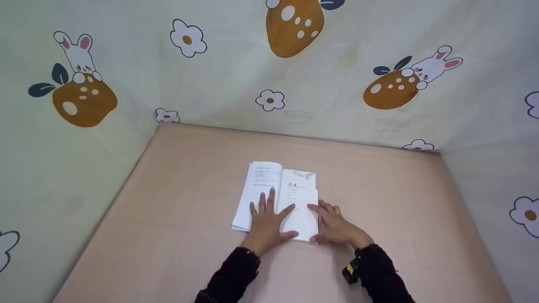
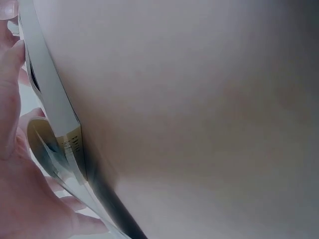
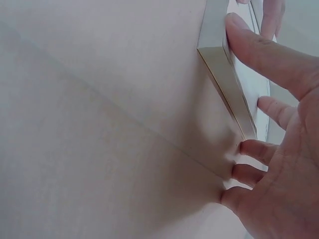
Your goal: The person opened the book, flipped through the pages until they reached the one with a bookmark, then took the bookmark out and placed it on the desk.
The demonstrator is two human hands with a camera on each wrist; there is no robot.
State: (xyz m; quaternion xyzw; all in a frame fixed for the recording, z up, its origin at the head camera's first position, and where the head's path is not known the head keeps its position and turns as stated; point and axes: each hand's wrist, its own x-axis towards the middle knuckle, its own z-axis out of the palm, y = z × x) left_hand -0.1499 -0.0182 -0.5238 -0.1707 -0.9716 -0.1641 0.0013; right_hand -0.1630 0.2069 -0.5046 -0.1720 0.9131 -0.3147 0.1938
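Open book (image 1: pixel 301 195) being pressed onto table (image 1: pixel 168 202) w/ L hand (image 1: pixel 266 225), fingers spread wide, its R edge being touched w/ R hand (image 1: pixel 337 227), fingers apart, slightly bent, nothing being gripped in either.

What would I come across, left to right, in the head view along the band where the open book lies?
White flower print on the left wall → open book's left page → its right page → right hand → white flower print on the right wall.
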